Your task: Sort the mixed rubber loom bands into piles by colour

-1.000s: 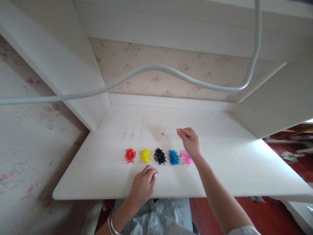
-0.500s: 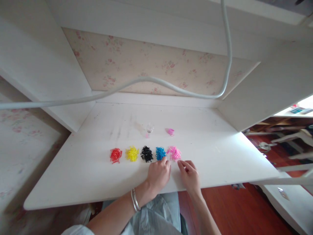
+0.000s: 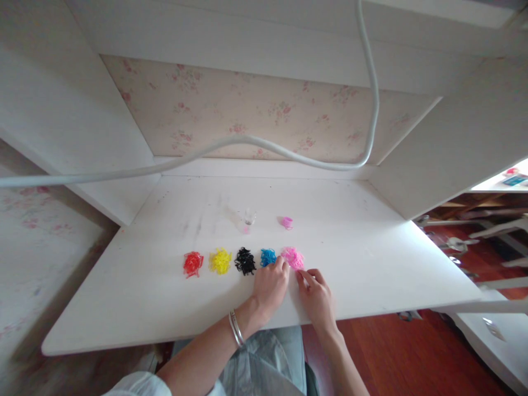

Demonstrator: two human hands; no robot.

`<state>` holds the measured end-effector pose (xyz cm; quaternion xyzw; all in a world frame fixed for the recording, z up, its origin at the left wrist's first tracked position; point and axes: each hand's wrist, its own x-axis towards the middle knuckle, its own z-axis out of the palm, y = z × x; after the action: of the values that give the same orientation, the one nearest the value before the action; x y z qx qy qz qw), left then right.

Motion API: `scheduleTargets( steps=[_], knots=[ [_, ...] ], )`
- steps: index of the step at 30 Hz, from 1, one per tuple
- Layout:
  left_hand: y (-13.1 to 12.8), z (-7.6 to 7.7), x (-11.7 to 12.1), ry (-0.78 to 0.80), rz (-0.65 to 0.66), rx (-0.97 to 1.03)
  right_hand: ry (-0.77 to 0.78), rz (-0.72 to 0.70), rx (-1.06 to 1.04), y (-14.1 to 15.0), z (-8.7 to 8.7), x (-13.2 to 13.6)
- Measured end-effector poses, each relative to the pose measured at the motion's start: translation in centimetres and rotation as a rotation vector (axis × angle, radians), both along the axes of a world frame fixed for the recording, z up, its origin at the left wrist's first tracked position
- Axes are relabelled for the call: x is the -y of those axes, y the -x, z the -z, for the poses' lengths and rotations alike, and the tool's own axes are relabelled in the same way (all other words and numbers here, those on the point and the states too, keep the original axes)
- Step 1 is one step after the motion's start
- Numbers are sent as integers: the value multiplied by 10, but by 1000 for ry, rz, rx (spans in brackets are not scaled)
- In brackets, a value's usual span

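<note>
Several small piles of what look like tiny rubber bands lie in a row on the white desk: red (image 3: 193, 264), yellow (image 3: 220, 260), black (image 3: 245, 261), blue (image 3: 268, 257) and pink (image 3: 293, 257). My left hand (image 3: 270, 284) is closed, its fingertips at the left edge of the pink pile, and it partly covers the blue one. At the near edge of the pink pile, my right hand (image 3: 315, 300) has thumb and forefinger pinched together. Whatever either hand holds is too small to make out.
Behind the piles stand a small clear container (image 3: 249, 218) and a pink cap-like piece (image 3: 286, 223). A pale cable (image 3: 247, 140) hangs across the view above the desk (image 3: 144, 297). White side panels and a flowered back wall (image 3: 280, 110) enclose it.
My left hand has shifted slightly up toward the pink pile. My right hand has moved a little left, bringing the fingertips of both hands closer together. The view has tilted slightly.
</note>
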<state>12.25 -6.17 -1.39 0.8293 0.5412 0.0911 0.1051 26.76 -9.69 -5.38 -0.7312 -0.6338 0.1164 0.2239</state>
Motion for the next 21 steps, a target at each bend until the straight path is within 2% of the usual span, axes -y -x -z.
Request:
scheduleTargets(
  steps=[6, 12, 17, 21],
  knots=[
    [10, -13, -6, 35, -84, 91, -45, 30, -39, 2, 0, 1],
    [24, -31, -15, -20, -115, 252, -110, 77, -153, 1, -2, 0],
    [52, -53, -28, -110, -123, 429, -126, 104, -236, -3, 0, 1],
    [81, -75, -49, -204, -138, 525, -134, 141, -273, -6, 1, 3]
  ],
)
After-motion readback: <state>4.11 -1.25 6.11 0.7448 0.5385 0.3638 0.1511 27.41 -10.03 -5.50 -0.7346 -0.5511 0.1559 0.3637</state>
